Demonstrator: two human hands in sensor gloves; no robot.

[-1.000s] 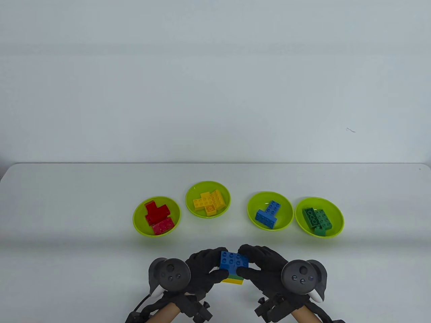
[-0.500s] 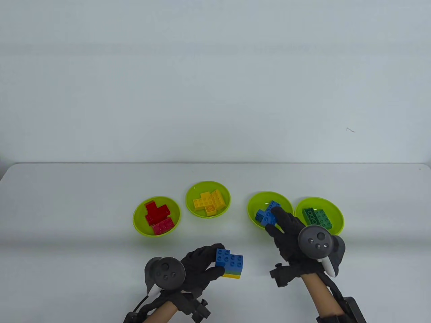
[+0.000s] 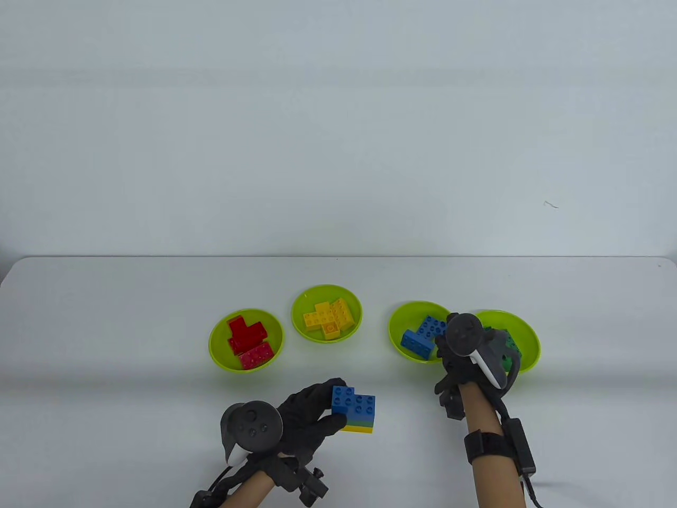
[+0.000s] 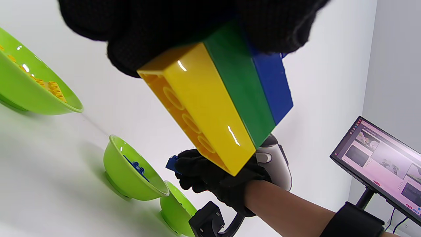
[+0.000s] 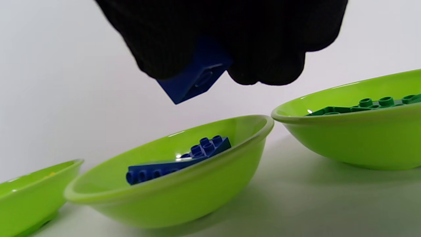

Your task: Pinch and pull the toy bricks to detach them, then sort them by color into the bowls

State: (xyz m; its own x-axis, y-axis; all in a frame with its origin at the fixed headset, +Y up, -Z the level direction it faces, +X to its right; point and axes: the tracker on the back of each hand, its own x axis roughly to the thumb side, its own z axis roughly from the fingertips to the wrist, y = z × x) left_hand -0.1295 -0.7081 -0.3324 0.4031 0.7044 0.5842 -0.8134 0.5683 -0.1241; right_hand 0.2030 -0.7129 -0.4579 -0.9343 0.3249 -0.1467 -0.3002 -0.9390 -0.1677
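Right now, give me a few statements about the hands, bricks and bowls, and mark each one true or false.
1. The right hand pinches a blue brick above the bowl with blue bricks. True.
2. The left hand holds a stack with yellow, green and blue layers. True.
3. The stack rests inside the bowl with red bricks. False: the left hand holds it, apart from every bowl.
4. The blue brick already lies in the bowl with green bricks. False: it is still in the right hand.

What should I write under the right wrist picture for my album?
A gloved right hand holds a blue brick above the green bowl of blue bricks.
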